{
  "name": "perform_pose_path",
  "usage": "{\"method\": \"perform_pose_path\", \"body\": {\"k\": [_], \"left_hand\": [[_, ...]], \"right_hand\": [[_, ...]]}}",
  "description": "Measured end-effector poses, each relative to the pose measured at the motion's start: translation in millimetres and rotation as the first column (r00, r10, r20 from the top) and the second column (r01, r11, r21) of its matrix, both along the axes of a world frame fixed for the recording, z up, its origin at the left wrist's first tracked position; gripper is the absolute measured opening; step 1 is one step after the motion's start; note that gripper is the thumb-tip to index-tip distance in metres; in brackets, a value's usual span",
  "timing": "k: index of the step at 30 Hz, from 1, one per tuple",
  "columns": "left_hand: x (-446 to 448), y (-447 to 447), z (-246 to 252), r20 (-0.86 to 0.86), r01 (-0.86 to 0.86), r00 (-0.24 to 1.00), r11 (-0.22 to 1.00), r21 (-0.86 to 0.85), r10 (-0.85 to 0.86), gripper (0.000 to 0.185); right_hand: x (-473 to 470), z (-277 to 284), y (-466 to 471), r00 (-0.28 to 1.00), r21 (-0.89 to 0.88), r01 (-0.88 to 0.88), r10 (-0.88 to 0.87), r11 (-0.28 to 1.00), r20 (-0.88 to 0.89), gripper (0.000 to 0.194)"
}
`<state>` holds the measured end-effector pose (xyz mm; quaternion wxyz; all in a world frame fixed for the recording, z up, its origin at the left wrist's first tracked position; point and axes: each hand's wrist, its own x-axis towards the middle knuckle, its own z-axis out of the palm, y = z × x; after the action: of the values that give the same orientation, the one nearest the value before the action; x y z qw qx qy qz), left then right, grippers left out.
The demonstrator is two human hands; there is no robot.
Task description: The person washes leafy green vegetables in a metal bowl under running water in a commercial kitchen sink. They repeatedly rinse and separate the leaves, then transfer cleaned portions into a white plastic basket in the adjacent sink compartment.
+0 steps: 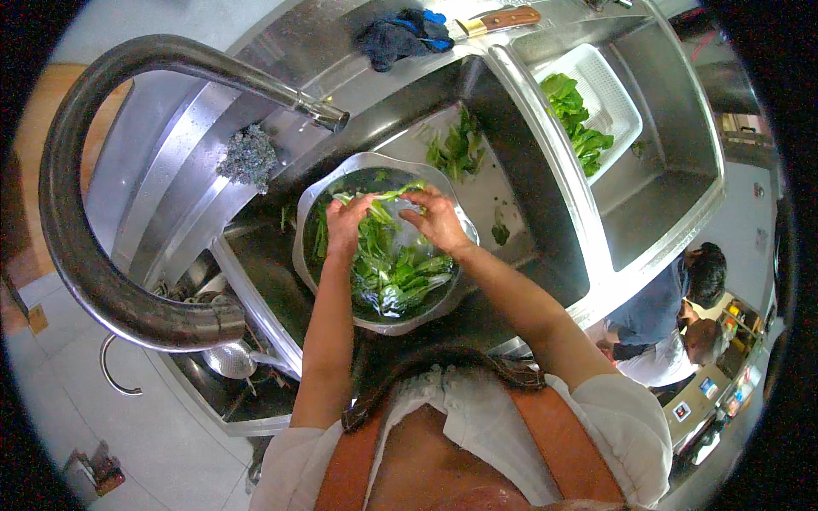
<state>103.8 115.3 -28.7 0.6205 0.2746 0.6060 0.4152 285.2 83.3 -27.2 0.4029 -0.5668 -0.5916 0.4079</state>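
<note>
Over a wide bowl of water (305, 185) in the sink, my left hand (346, 223) pinches the pale stalk of a leafy green (388, 193). The other end of this stalk is between the fingers of my right hand (438, 220). Loose leafy greens (406, 274) float in the water below both hands, some with white stems. The bowl has a wavy rim and stands in the middle basin (537, 220). Torn leaves (457, 150) lie on the basin floor beyond it.
A white perforated basket (623, 105) with greens stands in the right basin. The curved faucet (61, 166) arches at left, near a steel wool scrubber (248, 158). Dark gloves (402, 38) and a wooden-handled knife (501, 20) lie on the back ledge. Two people (652, 319) are at right.
</note>
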Motion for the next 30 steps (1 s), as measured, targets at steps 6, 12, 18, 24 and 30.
{"method": "perform_pose_path", "body": {"k": [6, 12, 18, 24, 30], "left_hand": [[-0.3, 1.1, 29.0, -0.142, 0.049, 0.988, 0.997, -0.063, -0.057, 0.024], [-1.3, 6.6, 37.1, -0.124, -0.009, 0.992, 1.000, -0.005, 0.008, 0.019], [3.0, 4.0, 38.7, -0.078, -0.001, 0.997, 0.999, -0.044, -0.003, 0.020], [-4.7, -1.6, 28.6, 0.043, 0.086, 0.996, 0.992, -0.087, -0.083, 0.015], [-12.5, -6.0, -11.4, 0.007, 0.125, 0.992, 0.992, -0.028, -0.125, 0.018]], "right_hand": [[11.2, 4.2, 14.8, 0.879, -0.565, -0.171, -0.134, 0.807, -0.457, 0.008], [28.3, 15.4, 9.9, 0.796, -0.483, 0.020, -0.306, 0.876, -0.523, 0.024], [26.4, 15.6, 19.9, 0.905, -0.552, -0.260, 0.001, 0.792, -0.424, 0.020], [29.0, -0.2, 11.3, 0.789, -0.719, -0.311, -0.254, 0.621, -0.560, 0.021], [21.7, -16.1, 7.2, 0.861, -0.721, -0.265, -0.180, 0.640, -0.476, 0.022]]}}
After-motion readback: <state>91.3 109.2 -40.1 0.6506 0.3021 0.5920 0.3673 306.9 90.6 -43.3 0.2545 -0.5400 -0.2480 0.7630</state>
